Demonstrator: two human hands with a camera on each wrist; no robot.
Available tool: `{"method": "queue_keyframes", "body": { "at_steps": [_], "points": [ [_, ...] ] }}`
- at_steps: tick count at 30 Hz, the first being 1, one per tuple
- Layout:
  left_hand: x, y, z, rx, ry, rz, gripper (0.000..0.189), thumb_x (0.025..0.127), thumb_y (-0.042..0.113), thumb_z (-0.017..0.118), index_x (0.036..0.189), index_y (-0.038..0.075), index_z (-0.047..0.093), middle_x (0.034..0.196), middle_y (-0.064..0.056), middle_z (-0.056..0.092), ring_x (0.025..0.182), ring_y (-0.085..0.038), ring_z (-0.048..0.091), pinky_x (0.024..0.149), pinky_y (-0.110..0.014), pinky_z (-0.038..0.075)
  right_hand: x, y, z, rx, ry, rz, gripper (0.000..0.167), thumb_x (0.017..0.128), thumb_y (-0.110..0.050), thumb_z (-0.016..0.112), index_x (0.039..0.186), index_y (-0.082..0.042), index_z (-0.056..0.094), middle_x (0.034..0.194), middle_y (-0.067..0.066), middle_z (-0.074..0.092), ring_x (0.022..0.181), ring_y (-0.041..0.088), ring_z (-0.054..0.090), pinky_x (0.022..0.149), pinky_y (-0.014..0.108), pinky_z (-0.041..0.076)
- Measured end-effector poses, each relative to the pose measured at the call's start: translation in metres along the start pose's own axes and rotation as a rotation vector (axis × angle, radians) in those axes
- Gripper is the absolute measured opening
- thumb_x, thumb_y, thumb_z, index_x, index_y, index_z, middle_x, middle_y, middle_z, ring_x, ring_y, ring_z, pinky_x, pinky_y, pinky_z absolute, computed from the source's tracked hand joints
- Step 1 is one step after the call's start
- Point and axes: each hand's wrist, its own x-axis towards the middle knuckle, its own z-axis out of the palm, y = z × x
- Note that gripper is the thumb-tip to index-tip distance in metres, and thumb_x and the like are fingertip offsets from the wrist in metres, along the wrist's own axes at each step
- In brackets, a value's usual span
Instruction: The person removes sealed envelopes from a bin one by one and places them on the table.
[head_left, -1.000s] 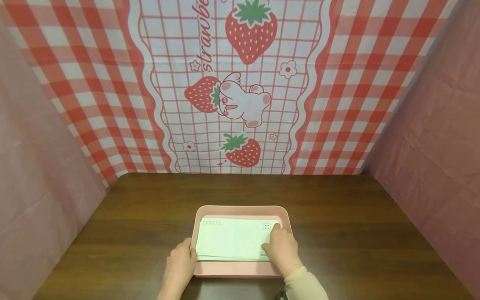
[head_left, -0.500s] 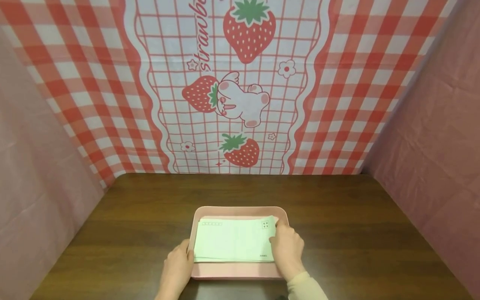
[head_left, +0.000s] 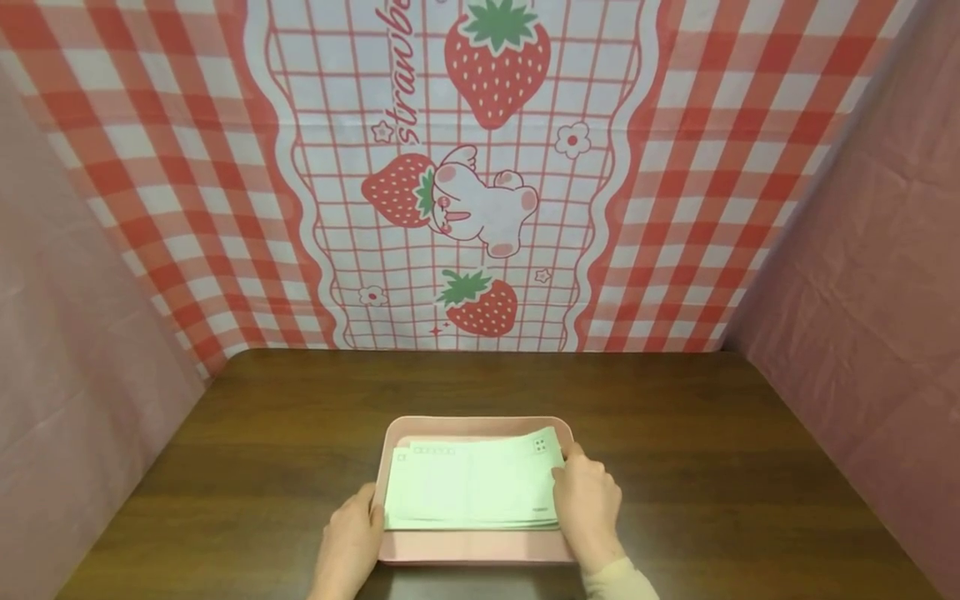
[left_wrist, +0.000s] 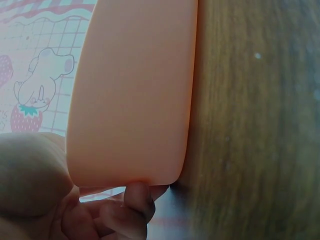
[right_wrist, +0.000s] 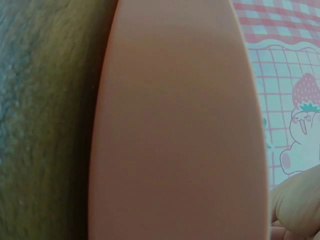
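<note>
In the head view, one shallow pink tray [head_left: 480, 546], smooth-walled and round-cornered, is resting on a brown, wood-grained tabletop [head_left: 675, 433], well apart from the far edge and about midway between the left and right edges. Inside it, flat rectangular pale green envelopes [head_left: 472, 483] are lying stacked; at least two are showing, the exact number being unclear. The top one is sitting askew, its far right corner bending upward. One left hand [head_left: 348, 533] is gripping the tray's left wall; one right hand [head_left: 588, 504], below a cream sleeve [head_left: 621, 581], is pinching the envelopes' right end. Behind the far edge, one checked red-and-white cloth [head_left: 465, 179] is hanging, showing three printed strawberries [head_left: 497, 75]; two creased pink drapes [head_left: 75, 350] are flanking the tabletop.

In the left wrist view, the tray's smooth, rounded wall is standing between the thumb side and the curled fingers [left_wrist: 139, 200].

In the right wrist view, the tray's plain wall is filling the middle, and part of the right hand is showing beyond its rim, the fingertips being hidden.
</note>
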Motion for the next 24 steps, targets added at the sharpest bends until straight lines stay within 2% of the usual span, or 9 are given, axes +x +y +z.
{"method": "queue_keyframes", "body": {
  "at_steps": [8,11,16,24],
  "points": [
    [-0.003,-0.002,0.004,-0.007,-0.028,-0.019,0.027,0.086,0.009,0.051,0.111,0.002,0.058,0.101,-0.019,0.063,0.09,-0.041,0.061,0.069,-0.052,0.046,-0.005,0.005,-0.003,-0.011,0.002,-0.019,0.019,0.082,-0.01,0.06,0.093,0.004,0.054,0.067,0.025,0.061,0.055,0.04,0.058,0.044,0.046,0.041],
    [-0.004,-0.003,0.003,-0.009,-0.031,-0.014,0.027,0.086,0.008,0.052,0.111,0.001,0.058,0.101,-0.02,0.063,0.089,-0.042,0.061,0.068,-0.053,0.046,-0.005,0.006,-0.003,0.012,0.006,-0.035,0.02,0.083,-0.01,0.059,0.097,0.004,0.056,0.069,0.025,0.062,0.055,0.039,0.059,0.043,0.045,0.041],
    [-0.003,-0.004,0.0,-0.008,-0.015,0.023,0.026,0.086,0.008,0.053,0.11,0.0,0.058,0.099,-0.022,0.063,0.086,-0.044,0.06,0.065,-0.053,0.046,-0.001,0.005,-0.004,0.066,0.062,-0.072,0.022,0.084,-0.01,0.06,0.101,0.002,0.06,0.073,0.024,0.065,0.054,0.036,0.059,0.042,0.042,0.04],
    [0.001,-0.002,-0.001,-0.006,-0.01,0.033,0.025,0.086,0.008,0.052,0.109,0.0,0.058,0.099,-0.022,0.063,0.087,-0.044,0.06,0.066,-0.053,0.045,0.008,0.007,-0.01,0.16,0.11,-0.106,0.016,0.083,-0.009,0.06,0.094,0.002,0.064,0.081,0.023,0.066,0.06,0.038,0.062,0.047,0.044,0.044]
  ]
}}
